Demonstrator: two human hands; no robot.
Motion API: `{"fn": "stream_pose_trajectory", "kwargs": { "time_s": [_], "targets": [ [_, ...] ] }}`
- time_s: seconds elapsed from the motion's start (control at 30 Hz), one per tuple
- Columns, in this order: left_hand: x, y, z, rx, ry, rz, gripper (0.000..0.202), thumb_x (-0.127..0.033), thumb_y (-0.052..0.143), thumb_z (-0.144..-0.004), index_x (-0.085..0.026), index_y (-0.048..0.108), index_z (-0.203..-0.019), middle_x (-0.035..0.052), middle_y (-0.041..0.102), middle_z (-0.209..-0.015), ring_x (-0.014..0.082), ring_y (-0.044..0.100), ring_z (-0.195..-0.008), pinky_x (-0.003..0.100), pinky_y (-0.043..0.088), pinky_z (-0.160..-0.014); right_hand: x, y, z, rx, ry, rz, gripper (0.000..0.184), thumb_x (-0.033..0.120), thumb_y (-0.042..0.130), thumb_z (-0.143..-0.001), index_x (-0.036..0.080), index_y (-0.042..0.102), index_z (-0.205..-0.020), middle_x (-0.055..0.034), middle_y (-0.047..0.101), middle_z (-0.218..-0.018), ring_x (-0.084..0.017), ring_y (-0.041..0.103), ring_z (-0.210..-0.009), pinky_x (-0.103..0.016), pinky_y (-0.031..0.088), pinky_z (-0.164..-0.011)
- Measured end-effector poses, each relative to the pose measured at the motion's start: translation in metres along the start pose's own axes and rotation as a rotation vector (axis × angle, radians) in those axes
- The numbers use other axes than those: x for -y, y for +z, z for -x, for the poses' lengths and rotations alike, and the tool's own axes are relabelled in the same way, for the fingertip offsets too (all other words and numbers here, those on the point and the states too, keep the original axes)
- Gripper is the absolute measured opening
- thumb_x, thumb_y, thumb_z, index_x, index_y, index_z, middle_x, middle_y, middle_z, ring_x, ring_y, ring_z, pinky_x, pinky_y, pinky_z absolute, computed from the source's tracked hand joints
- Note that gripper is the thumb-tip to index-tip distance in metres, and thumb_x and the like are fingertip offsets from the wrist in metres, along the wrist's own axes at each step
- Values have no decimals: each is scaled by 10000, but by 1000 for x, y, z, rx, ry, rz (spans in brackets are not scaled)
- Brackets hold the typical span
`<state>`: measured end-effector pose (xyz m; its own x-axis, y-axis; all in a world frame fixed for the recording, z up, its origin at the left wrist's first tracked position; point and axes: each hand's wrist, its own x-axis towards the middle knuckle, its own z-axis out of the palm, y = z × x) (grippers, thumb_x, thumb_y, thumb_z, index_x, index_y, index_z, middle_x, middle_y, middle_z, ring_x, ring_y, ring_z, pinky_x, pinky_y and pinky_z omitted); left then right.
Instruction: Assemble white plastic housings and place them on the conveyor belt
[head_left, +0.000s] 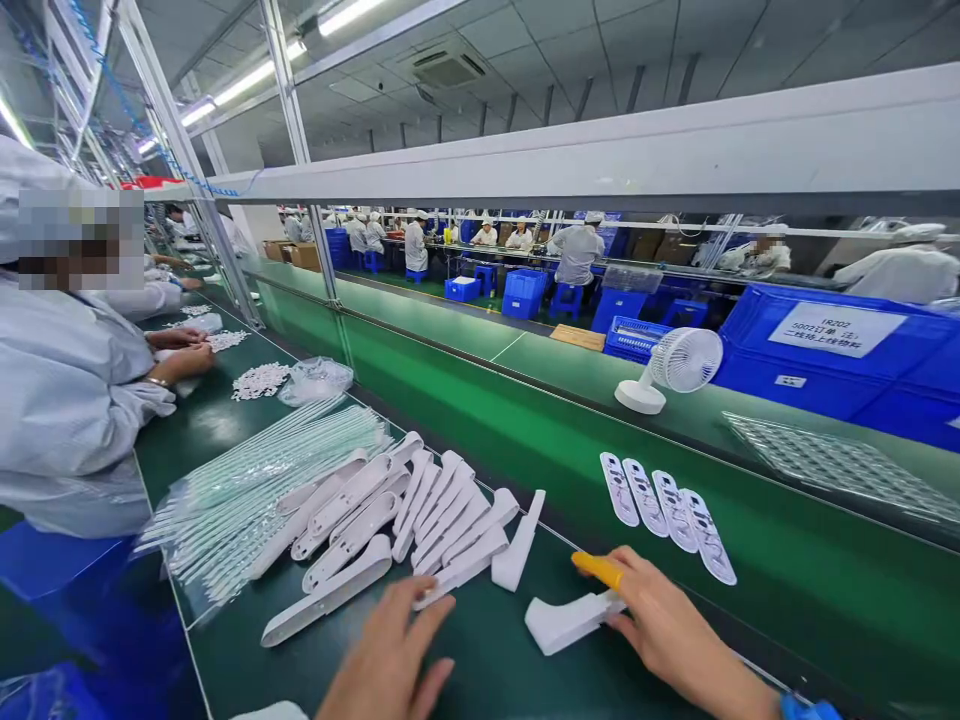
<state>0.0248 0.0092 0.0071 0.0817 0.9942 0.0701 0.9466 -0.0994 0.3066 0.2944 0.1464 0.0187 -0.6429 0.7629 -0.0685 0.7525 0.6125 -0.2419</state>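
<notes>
Only writing I can make out is the white label [836,328] on a blue bin [780,372] at the right: top line looks like "IR202", next one starts with a number, maybe 5002, and the Chinese characters are too fuzzy for me to swear to.

Counts: four oval covers [675,511] in a row on the green strip [795,600], one white fan [684,360] beyond them, one clear tray [840,465] near it. The pile of white shells [450,510] on the bench [480,670] overlaps too much for an exact number, but it's over a dozen, plus one loose shell [516,550] between the pile and the right hand [664,615].

That right hand has one yellow finger cover [598,570], and its fingers are pinching the narrow end of one white shell [562,622] just over the bench. Left hand [394,640] has its fingers spread by the pile's near edge; can't tell if they're touching.
</notes>
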Motion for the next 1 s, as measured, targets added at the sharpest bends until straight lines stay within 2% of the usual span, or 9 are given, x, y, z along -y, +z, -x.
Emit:
{"fn": "stream_pose_trajectory", "kwargs": {
  "time_s": [0.2,0.3,0.4,0.47,0.57,0.73,0.83,0.9,1.0],
  "targets": [
    [-31,6,-7,268,-22,211,332,-154,429,-784,-273,512,-1082,40,538,-1131,186,568,-954,288,493,-793,9,11,-2,11,88,-7,211,89,422,-752,205,599,-768,-49,589,-849,-175,589,-691,-288,450,-627],
    [-31,8,7,360,-146,230,281,-181,494,-751,-242,545,-1021,41,550,-1073,214,545,-938,338,466,-801,-1,7,4,-27,316,-126,119,149,475,-745,208,572,-710,-20,607,-706,-184,581,-634,-285,416,-573],
    [-26,9,25,332,-315,215,382,-177,633,-625,-195,538,-995,54,523,-1049,239,499,-949,365,428,-824,-2,9,3,-21,530,-249,90,155,513,-718,198,543,-645,-15,614,-621,-192,592,-639,-275,413,-567],
    [-20,10,37,289,-409,202,420,-150,661,-579,-178,526,-976,53,506,-1024,239,480,-951,367,413,-832,6,15,-4,-33,579,-285,107,159,499,-724,194,522,-625,-23,621,-621,-181,600,-623,-261,418,-547],
    [-11,16,52,234,-487,244,344,-196,607,-666,-183,507,-995,56,491,-1010,235,473,-964,371,405,-840,24,28,-18,-49,614,-354,122,168,468,-740,196,490,-624,-10,610,-575,-146,578,-496,-237,407,-466],
    [-12,30,56,192,-523,342,170,-216,455,-780,-211,519,-937,60,477,-975,227,481,-919,378,408,-807,44,34,-21,-88,591,-412,209,296,468,-768,213,452,-578,10,588,-530,-145,565,-457,-243,418,-453],
    [-17,31,52,180,-527,375,87,-212,437,-776,-212,516,-812,56,483,-938,230,486,-877,384,403,-775,48,30,4,-255,534,-365,260,434,456,-750,218,507,-615,2,580,-537,-170,562,-474,-270,424,-451],
    [-20,28,49,174,-522,512,88,-251,403,-797,-208,475,-771,47,501,-872,214,504,-822,367,408,-741,53,30,27,-368,376,-396,302,481,432,-758,220,551,-664,-2,587,-550,-153,536,-423,-257,433,-410],
    [-22,25,44,204,-547,917,186,-388,378,-816,-206,390,-779,3,516,-710,167,548,-663,308,431,-631,65,34,57,-351,76,-432,284,436,401,-824,240,594,-753,-21,640,-694,-145,588,-524,-214,487,-455]
  ]
}}
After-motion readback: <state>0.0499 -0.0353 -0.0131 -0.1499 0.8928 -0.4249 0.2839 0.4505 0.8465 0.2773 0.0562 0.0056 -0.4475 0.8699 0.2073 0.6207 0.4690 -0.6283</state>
